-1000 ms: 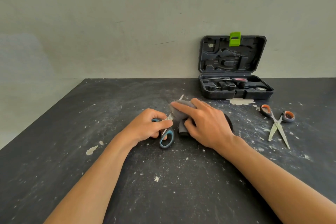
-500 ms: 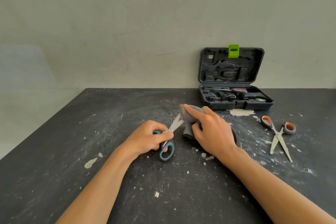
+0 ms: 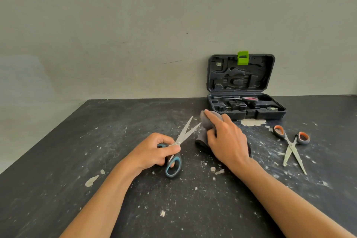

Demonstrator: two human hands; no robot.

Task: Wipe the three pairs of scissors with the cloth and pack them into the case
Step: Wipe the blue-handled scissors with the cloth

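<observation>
Fingers of the left hand [image 3: 154, 150] curl round the blue scissors [image 3: 178, 146], right hand's fingers [image 3: 228, 141] clutching the grey cloth [image 3: 207, 121].

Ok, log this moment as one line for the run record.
left hand: grips blue-handled steel scissors, blades open | right hand: holds grey cloth at one blade tip | orange-handled scissors: on table | black plastic case: open

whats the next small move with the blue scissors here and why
Probably bring the cloth in the right hand back onto the open blades of the blue scissors, which the left hand holds by the handles. The cloth sits just off the blade tips, and the orange scissors lie untouched.
</observation>
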